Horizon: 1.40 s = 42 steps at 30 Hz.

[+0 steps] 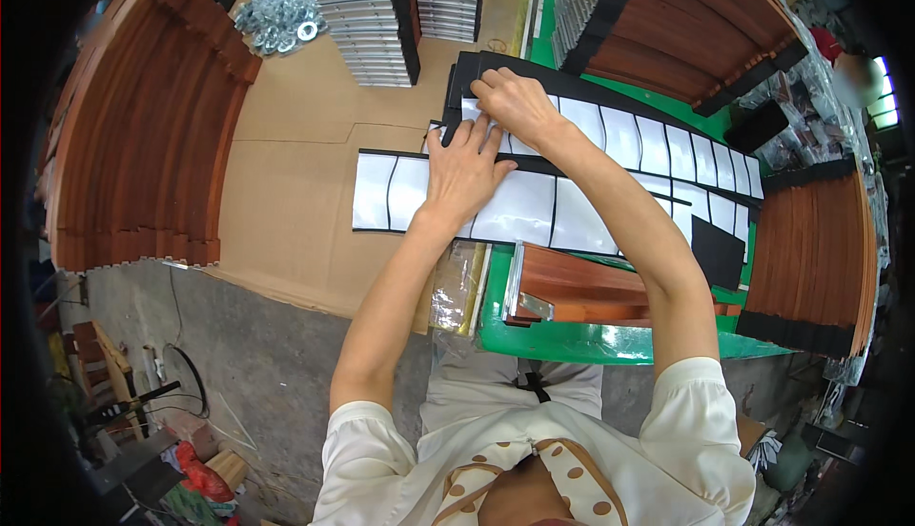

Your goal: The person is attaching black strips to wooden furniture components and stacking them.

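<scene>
Two long black-edged strips lie in front of me, each covered with white panels: a near strip (519, 207) and a far strip (620, 131), partly overlapping at the right. My left hand (459, 171) rests across them near their left ends, palm down, fingers spread. Just beyond it, my right hand (515, 107) is closed with curled fingers at the left end of the far strip; what its fingertips hold is hidden. Under and behind the far strip lie flat black sheets (469, 67). A reddish-brown wooden piece with a metal end (591, 288) lies nearer to me.
Tall stacks of reddish-brown boards stand at the left (143, 135), far right (686, 21) and right (801, 250). Metal-edged stacks (357, 16) and a bag of washers (281, 16) sit at the back. Brown cardboard (295, 192) and a green surface (572, 340) cover the table.
</scene>
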Available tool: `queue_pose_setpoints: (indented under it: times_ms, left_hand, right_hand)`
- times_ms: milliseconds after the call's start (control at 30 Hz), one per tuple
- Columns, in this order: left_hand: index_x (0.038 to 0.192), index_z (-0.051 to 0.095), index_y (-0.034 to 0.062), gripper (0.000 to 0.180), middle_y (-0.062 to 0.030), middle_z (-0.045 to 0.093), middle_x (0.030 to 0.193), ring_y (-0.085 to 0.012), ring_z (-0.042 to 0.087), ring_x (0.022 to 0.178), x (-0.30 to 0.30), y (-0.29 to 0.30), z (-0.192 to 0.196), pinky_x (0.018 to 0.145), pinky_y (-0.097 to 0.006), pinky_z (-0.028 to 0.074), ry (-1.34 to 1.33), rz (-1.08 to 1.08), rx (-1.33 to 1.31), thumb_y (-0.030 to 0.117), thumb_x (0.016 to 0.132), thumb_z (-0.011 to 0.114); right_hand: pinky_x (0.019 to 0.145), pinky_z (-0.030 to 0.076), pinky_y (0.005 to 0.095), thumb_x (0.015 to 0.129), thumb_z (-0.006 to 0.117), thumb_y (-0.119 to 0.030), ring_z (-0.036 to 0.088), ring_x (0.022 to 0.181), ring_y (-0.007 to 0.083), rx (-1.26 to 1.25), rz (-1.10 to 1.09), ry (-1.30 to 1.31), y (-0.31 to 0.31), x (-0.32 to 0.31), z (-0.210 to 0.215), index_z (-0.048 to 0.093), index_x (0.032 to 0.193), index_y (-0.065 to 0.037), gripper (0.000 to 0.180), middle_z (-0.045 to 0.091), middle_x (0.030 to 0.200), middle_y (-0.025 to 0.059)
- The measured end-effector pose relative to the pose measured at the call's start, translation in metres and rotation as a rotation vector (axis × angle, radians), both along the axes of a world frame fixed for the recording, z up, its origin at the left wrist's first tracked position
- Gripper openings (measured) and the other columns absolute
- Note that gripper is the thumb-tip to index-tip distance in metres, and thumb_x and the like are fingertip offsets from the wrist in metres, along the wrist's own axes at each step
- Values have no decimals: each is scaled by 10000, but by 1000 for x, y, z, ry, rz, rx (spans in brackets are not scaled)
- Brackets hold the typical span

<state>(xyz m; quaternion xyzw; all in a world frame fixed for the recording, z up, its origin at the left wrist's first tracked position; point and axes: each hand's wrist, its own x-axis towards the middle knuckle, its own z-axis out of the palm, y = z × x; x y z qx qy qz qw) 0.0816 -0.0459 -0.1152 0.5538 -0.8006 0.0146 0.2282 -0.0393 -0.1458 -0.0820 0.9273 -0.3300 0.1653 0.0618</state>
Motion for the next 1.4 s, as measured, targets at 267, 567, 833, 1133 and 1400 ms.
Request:
queue_pose_setpoints:
  times_ms: [267, 567, 833, 1133, 1400]
  left_hand:
    - [1192, 566, 78, 506, -120, 510, 1287, -232, 467, 1128, 3, -2, -2, 872, -510, 312, 12, 3, 43, 393, 800, 618]
    - [1113, 617, 80, 444, -127, 511, 1309, -233, 483, 1139, 8, -5, -3, 906, -546, 292, 119, -31, 18, 413, 821, 588]
    - [1121, 624, 127, 339, -64, 534, 1307, -208, 472, 1209, 17, -12, 8, 972, -609, 226, 198, -20, 294, 351, 901, 498]
    - [1017, 665, 142, 223, -10, 634, 1119, -204, 538, 1099, 7, -10, 32, 937, -573, 238, 181, 12, 366, 252, 899, 512]
    - [918, 661, -18, 182, -34, 633, 815, -87, 549, 765, -38, 118, 140, 710, -235, 437, 1119, -212, 374, 144, 844, 627]
  right_hand:
    - [639, 533, 322, 663, 655, -90, 610, 805, 241, -135, 54, 185, -8, 5, -6, 603, 822, -37, 176, 580, 787, 73]
    - [707, 509, 427, 795, 562, -196, 643, 773, 351, 359, -372, -485, -9, -9, 22, 691, 876, -68, 199, 660, 793, 174]
    - [573, 517, 342, 775, 574, -125, 660, 642, 268, -188, -386, 30, 32, -61, 78, 699, 811, -44, 154, 656, 678, 131]
    - [632, 515, 305, 769, 575, -63, 660, 675, 254, 426, -555, -320, 82, -116, 137, 718, 877, -78, 180, 678, 745, 118]
    - [598, 506, 328, 643, 665, -71, 607, 662, 189, -474, 77, -404, 200, -119, 125, 612, 793, -58, 160, 615, 735, 46]
